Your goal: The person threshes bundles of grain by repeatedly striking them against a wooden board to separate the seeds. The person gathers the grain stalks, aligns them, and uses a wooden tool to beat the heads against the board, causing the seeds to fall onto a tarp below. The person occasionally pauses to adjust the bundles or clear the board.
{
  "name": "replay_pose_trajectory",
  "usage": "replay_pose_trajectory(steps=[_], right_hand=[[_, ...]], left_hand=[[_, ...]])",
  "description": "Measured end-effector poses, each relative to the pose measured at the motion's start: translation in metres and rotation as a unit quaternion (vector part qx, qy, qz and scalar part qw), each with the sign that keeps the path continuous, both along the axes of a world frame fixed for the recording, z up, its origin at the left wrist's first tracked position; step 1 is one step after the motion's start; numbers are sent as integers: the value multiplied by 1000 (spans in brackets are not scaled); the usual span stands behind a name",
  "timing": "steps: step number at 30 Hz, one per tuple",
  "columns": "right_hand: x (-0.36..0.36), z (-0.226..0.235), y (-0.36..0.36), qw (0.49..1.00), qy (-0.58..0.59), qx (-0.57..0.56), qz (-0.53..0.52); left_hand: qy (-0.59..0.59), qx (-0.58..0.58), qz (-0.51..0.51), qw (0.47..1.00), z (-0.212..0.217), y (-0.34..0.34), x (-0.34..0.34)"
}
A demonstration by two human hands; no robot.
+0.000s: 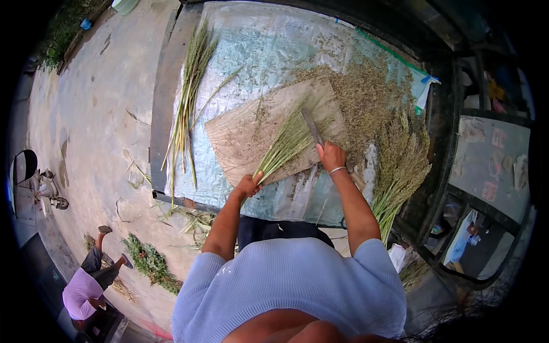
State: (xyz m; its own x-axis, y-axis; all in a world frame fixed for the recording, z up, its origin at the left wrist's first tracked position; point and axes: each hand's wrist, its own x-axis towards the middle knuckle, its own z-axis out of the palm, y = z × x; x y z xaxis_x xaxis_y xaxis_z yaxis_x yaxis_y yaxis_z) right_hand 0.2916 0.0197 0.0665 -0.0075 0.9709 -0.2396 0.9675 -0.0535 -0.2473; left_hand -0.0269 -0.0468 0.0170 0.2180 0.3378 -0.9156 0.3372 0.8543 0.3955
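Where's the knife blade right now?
In the head view, the knife blade lies centre-right on the wooden board, gripped by the right hand and laid against the grass bundle that the left hand holds.

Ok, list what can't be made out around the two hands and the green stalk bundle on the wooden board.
Head view only:
- Right hand: its closed fingers hide the handle of the grey blade.
- Left hand: its grip covers the cut ends of the green stalk bundle.
- Worn wooden board: its near edge under the bundle is hidden.
- Loose seed heap: single grains too small.
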Motion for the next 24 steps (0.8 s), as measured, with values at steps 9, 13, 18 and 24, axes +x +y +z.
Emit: replay_pose_trajectory(steps=[9, 13, 18, 24], right_hand=[[-30, 14, -40, 979, 82, -52, 178], [-3, 12, -16, 989, 40, -3, 143], [-31, 39, -27, 967, 69, -12, 246], [10, 4, 0, 988, 25, -56, 143]], left_hand=[[6, 6, 1, 1000, 2, 3, -2], [66, 69, 22, 995, -7, 2, 6], [77, 46, 14, 996, -7, -2, 8], [149, 134, -19, 980, -17, -1, 8]])
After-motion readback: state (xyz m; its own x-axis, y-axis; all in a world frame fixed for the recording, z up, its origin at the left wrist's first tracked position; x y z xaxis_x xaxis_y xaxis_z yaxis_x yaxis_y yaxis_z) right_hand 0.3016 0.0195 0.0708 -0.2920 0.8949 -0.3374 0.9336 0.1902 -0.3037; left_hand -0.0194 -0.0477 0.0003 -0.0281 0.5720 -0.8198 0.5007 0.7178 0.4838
